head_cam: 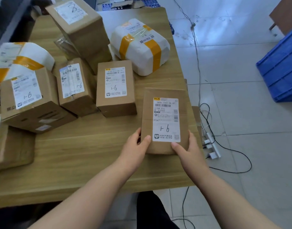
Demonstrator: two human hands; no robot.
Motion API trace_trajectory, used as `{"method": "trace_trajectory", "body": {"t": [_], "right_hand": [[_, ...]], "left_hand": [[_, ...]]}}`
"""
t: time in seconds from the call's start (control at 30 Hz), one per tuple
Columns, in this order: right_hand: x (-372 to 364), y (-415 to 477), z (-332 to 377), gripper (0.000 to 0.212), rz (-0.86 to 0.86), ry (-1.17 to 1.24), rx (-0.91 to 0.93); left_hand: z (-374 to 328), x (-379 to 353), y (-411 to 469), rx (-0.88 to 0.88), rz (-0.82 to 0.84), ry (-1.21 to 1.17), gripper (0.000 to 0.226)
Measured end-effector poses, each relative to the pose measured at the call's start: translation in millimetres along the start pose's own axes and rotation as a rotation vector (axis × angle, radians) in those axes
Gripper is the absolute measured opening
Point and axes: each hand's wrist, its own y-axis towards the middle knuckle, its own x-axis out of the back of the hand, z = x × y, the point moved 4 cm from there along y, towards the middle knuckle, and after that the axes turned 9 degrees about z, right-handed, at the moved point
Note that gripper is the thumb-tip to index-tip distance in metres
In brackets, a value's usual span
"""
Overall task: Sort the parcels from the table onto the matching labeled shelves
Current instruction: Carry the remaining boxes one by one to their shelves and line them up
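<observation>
A flat brown parcel [165, 116] with a white label marked "1-6" sits near the right edge of the wooden table [86, 154]. My left hand [135, 146] grips its near left corner, thumb on top. My right hand [188, 147] grips its near right corner, thumb on the label's edge. Three more brown boxes marked "1-6" stand behind: one in the middle [116, 88], one left of it [74, 86], one further left [31, 100]. A white parcel with yellow tape [140, 47] lies at the back right. No shelves are in view.
A tall brown box [81, 27] leans at the back, another white taped parcel [18, 60] lies at the far left, and a plain box [11, 146] sits front left. On the tiled floor to the right lie a power strip [212, 146], cables and a blue crate [282, 66].
</observation>
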Motion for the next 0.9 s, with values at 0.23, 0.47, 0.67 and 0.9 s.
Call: {"method": "trace_trajectory", "body": {"t": [0.23,0.47,0.67,0.9], "right_hand": [[-10,-59,40,0.061,-0.050,-0.015,0.281],[-94,-149,58,0.067,0.171,-0.055,0.458],[-198,-243,46,0.065,0.496,-0.139,0.545],[-307,-339,47,0.067,0.807,-0.271,0.648]], "left_hand": [[-12,21,-63,-0.129,-0.046,-0.081,0.051],[21,85,-202,-0.269,-0.257,-0.158,0.040],[92,130,-356,-0.323,-0.553,-0.260,0.033],[157,166,-498,-0.273,-0.936,-0.219,0.050]]}}
